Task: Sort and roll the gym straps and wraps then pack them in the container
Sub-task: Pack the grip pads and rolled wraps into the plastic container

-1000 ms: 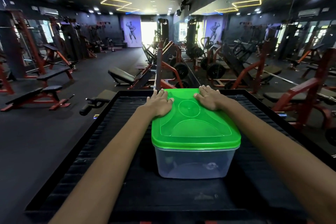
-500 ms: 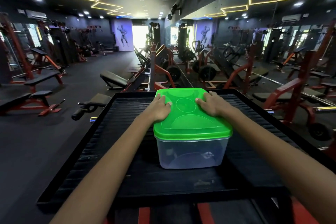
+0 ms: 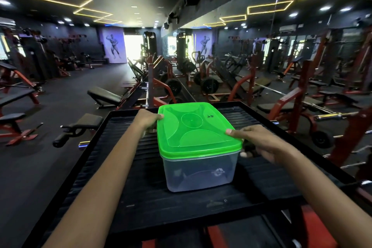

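Observation:
A clear plastic container [image 3: 198,171] with a bright green lid [image 3: 193,127] stands on a black ribbed platform [image 3: 124,167]. My left hand [image 3: 146,120] grips the lid's far left edge, thumb on top. At the near right corner my right hand [image 3: 259,144] holds the lid's rim, with the thumb on top and the fingers curled under it. The lid sits closed on the box. Dark contents show faintly through the front wall; no straps or wraps can be made out.
The platform has a raised black rim [image 3: 96,133]. Red and black benches [image 3: 102,96] and weight machines [image 3: 289,102] stand all around. A mirror wall lies to the right. Open dark floor [image 3: 60,94] stretches left of the platform.
Both hands slid from lying flat on the lid's far end to its edges: the left to the far left edge, the right to the near right corner. The box now sits slightly turned.

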